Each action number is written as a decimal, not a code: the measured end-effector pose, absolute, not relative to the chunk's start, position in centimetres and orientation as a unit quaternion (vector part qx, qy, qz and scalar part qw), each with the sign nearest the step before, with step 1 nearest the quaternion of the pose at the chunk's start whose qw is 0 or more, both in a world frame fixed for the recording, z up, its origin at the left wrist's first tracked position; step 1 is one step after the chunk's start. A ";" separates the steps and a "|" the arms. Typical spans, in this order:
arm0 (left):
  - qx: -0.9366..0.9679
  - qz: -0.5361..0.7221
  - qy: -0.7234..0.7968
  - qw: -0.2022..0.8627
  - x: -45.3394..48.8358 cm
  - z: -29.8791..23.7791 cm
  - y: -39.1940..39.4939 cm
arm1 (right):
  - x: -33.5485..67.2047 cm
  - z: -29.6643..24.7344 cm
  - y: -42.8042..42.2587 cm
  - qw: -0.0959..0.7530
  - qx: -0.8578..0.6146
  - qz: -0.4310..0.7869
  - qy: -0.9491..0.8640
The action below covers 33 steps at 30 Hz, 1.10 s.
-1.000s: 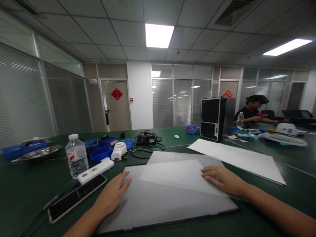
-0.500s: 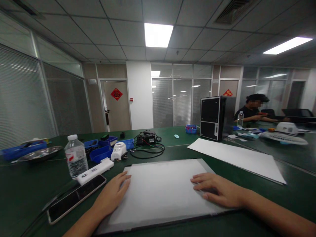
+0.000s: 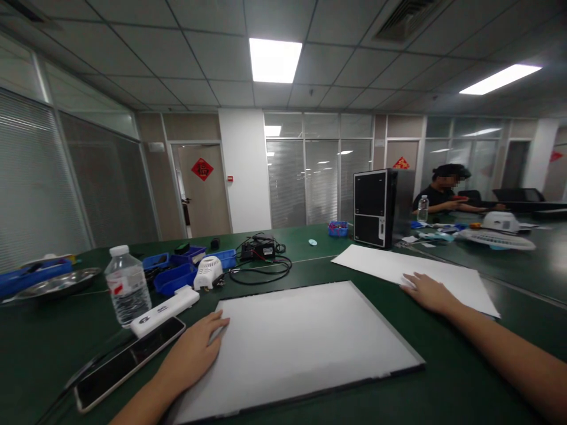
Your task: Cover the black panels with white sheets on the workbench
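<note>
A flat white panel (image 3: 305, 336) with thin dark edging lies in front of me on the green table. My left hand (image 3: 199, 342) rests on its left edge, fingers spread and laid flat. To the right and farther back is a second white sheet or panel (image 3: 456, 280). My right hand (image 3: 429, 292) is over the near left part of that second panel, fingers stretched out; whether it touches the surface is hard to tell. Neither hand grips anything.
Left of the panel are a phone (image 3: 133, 363), a white power bank-like device (image 3: 166, 311) and a water bottle (image 3: 128, 286). Behind stand blue trays (image 3: 175, 278), a white plug-in unit (image 3: 208, 273) and black cables (image 3: 266, 260). A computer tower (image 3: 376, 206) stands farther back; a person (image 3: 438, 195) sits right.
My right hand has left the right side of the near panel and moved right and away to the second panel. My left hand stays at the left edge. The view has turned slightly right.
</note>
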<state>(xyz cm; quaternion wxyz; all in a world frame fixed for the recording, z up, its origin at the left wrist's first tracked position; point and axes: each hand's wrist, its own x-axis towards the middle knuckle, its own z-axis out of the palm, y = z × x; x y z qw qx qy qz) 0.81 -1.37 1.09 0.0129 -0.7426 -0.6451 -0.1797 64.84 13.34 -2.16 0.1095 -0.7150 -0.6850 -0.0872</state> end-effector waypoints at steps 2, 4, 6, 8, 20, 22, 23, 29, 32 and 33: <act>-0.740 -0.177 -0.648 0.014 0.8 1.1 -1.4 | 66.4 -2.2 13.2 0.096 -0.722 -0.069 -0.681; -0.737 -0.175 -0.652 0.014 0.8 1.1 -1.4 | 66.5 -1.9 12.7 0.085 -0.721 -0.066 -0.684; -0.735 -0.172 -0.655 0.014 1.0 1.2 -1.4 | 65.7 -1.7 12.2 0.076 -0.724 -0.080 -0.681; -0.734 -0.170 -0.657 0.013 1.2 1.3 -1.4 | 64.6 -1.4 11.9 0.071 -0.726 -0.104 -0.676; -0.725 -0.192 -0.661 0.007 1.2 1.3 -1.5 | 56.5 2.1 7.6 0.138 -0.627 -0.226 -0.732; -0.722 -0.202 -0.662 0.004 1.1 1.1 -1.5 | 54.5 2.6 6.2 0.146 -0.558 -0.214 -0.789; -0.719 -0.208 -0.663 0.004 1.0 1.0 -1.4 | 53.6 2.8 5.5 0.142 -0.517 -0.198 -0.821; -0.712 -0.231 -0.663 -0.001 0.8 0.8 -1.3 | 49.0 4.2 1.4 0.108 -0.323 -0.037 -0.939; -0.717 -0.228 -0.659 -0.001 0.9 0.9 -1.3 | 47.8 4.7 0.0 0.126 -0.265 0.049 -0.955; -0.721 -0.223 -0.656 -0.001 0.9 1.0 -1.3 | 47.7 4.6 -0.2 0.136 -0.249 0.075 -0.956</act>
